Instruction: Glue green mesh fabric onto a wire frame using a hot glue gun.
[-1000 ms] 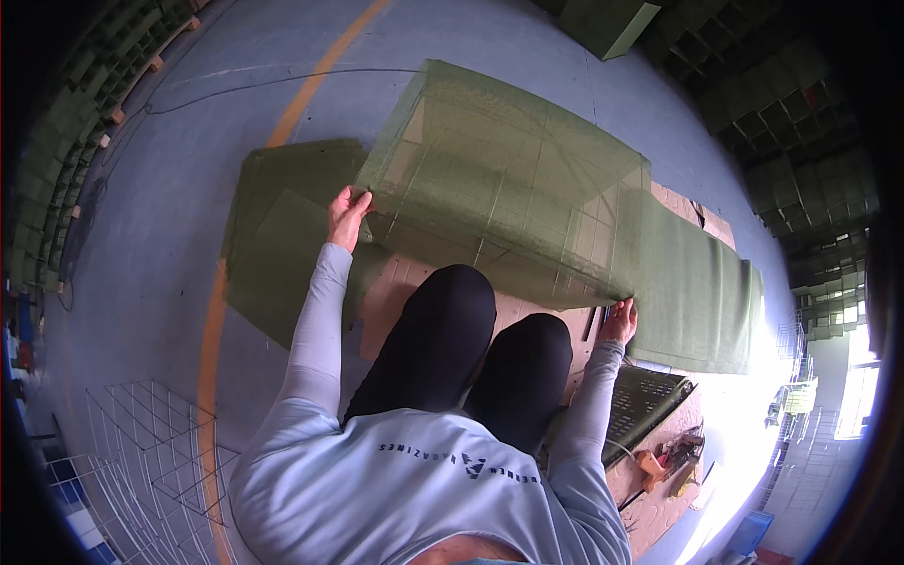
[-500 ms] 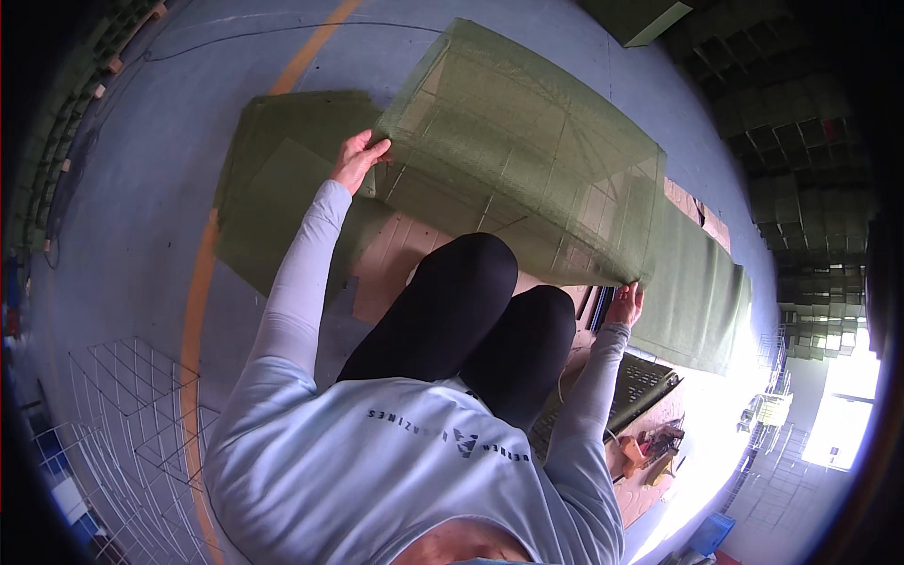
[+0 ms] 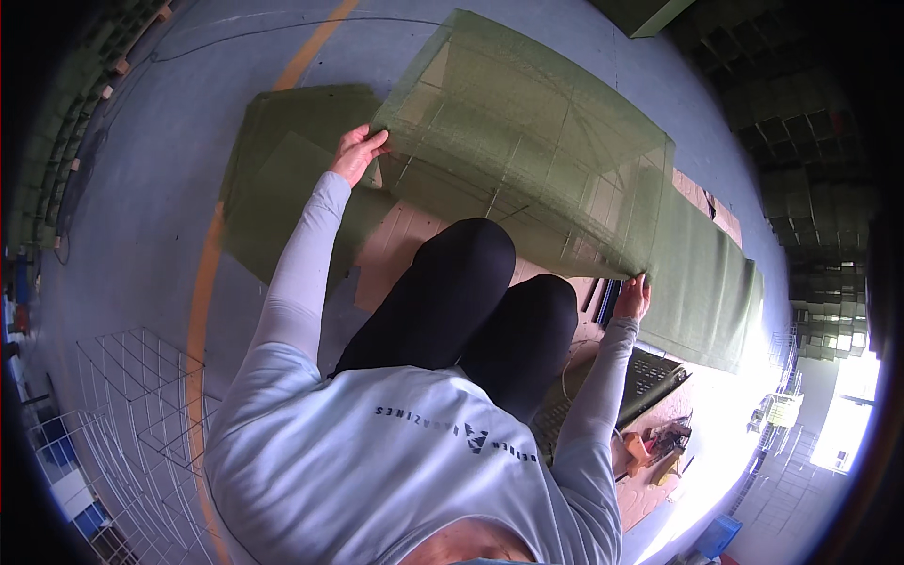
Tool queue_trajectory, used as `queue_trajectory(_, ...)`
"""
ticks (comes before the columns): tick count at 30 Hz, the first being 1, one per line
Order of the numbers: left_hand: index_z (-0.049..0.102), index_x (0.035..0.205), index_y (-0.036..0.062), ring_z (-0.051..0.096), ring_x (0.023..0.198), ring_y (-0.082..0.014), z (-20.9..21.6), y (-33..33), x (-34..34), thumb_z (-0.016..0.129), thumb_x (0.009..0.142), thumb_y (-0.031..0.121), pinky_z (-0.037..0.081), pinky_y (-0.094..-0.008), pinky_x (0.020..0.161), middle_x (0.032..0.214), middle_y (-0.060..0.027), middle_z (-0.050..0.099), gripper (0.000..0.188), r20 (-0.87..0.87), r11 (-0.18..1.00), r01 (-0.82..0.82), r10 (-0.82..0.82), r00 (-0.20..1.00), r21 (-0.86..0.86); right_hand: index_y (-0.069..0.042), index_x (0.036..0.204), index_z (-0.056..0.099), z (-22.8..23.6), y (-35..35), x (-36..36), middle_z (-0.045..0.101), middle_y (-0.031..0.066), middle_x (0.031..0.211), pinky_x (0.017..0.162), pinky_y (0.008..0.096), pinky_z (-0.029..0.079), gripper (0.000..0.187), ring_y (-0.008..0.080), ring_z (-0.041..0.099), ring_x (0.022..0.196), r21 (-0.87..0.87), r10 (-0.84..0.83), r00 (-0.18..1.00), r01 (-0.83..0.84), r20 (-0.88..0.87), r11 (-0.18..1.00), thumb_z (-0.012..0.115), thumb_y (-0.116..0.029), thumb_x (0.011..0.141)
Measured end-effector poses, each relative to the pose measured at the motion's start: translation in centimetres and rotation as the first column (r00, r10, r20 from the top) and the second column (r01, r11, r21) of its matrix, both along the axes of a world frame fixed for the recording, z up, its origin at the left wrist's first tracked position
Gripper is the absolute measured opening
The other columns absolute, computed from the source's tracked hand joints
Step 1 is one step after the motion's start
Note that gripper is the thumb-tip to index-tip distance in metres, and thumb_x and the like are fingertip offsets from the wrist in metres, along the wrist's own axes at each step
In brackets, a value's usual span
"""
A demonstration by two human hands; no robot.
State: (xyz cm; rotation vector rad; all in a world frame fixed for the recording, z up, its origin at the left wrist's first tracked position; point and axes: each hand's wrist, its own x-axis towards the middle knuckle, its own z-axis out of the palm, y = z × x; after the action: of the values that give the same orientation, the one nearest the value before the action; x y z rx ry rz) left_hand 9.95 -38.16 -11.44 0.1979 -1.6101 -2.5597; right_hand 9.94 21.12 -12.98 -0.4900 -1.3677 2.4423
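Observation:
A sheet of sheer green mesh netting is stretched between my hands, over a thin wire frame that shows through it. My left hand pinches the netting's near left corner. At the near right corner, my right hand grips the edge between thumb and fingers. Under the netting and my knees lies brown cardboard. More green netting is spread flat on the floor to the left. Beyond my right hand, folded green netting lies in a wide strip.
Wire mesh panels stand at the lower left. To the right are a dark perforated tray and orange-handled tools on cardboard. Stacks of green-covered boxes line the far right. An orange line runs along the blue-grey floor.
The netting's far edge sits slightly higher in view, and my right hand has shifted a little right and up. Both hands keep their hold; the whole view has shifted slightly.

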Motion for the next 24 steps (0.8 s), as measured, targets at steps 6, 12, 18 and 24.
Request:
queue_trajectory(6, 0.046, 0.109, 0.0032, 0.053, 0.091, -0.0134, 0.4, 0.7, -0.8, 0.051, 0.082, 0.005, 0.044, -0.0279, 0.078, 0.103, -0.0050, 0.054, 0.028, -0.078, 1.000, -0.007, 0.006, 0.997, -0.018, -0.006, 0.090, 0.048, -0.4, 0.0, -1.0, 0.054, 0.0048, 0.073, 0.052, 0.0210, 0.042, 0.019, 0.0111, 0.049, 0.058, -0.042, -0.066, 0.994, 0.062, -0.084, 0.997, 0.059, 0.001, 0.076)
queue_trajectory(12, 0.035, 0.113, 0.0055, 0.049, 0.094, -0.0155, 1.1, 0.9, 0.8, 0.054, 0.080, 0.002, 0.043, -0.0307, 0.080, 0.107, -0.0090, 0.050, 0.039, -0.108, 0.982, -0.172, 0.163, 0.981, -0.077, -0.010, 0.088, 0.038, 0.2, -2.4, -0.3, 0.047, 0.0003, 0.060, 0.048, 0.0226, 0.043, 0.032, 0.0119, 0.048, 0.053, -0.098, -0.260, 0.964, 0.254, -0.058, 0.962, 0.062, 0.003, 0.072)
queue_trajectory(18, 0.036, 0.107, 0.0074, 0.049, 0.093, -0.0141, 0.2, 0.1, 1.4, 0.055, 0.079, 0.002, 0.041, -0.0288, 0.081, 0.102, -0.0069, 0.050, 0.034, -0.085, 0.968, -0.234, 0.227, 0.970, -0.085, -0.008, 0.094, 0.036, 0.8, -4.4, 0.2, 0.053, 0.0082, 0.077, 0.049, 0.0226, 0.044, 0.036, 0.0137, 0.050, 0.056, -0.176, -0.297, 0.952, 0.281, -0.073, 0.943, 0.062, 0.002, 0.072)
queue_trajectory(24, 0.036, 0.107, 0.0065, 0.050, 0.090, -0.0155, 0.8, 2.0, -1.0, 0.057, 0.079, 0.004, 0.042, -0.0299, 0.080, 0.102, -0.0082, 0.051, 0.035, -0.104, 0.967, -0.224, 0.212, 0.972, -0.120, -0.008, 0.090, 0.037, 0.6, -2.6, -0.7, 0.050, 0.0045, 0.071, 0.050, 0.0227, 0.046, 0.034, 0.0130, 0.050, 0.055, -0.177, -0.346, 0.932, 0.325, -0.103, 0.929, 0.062, 0.004, 0.071)
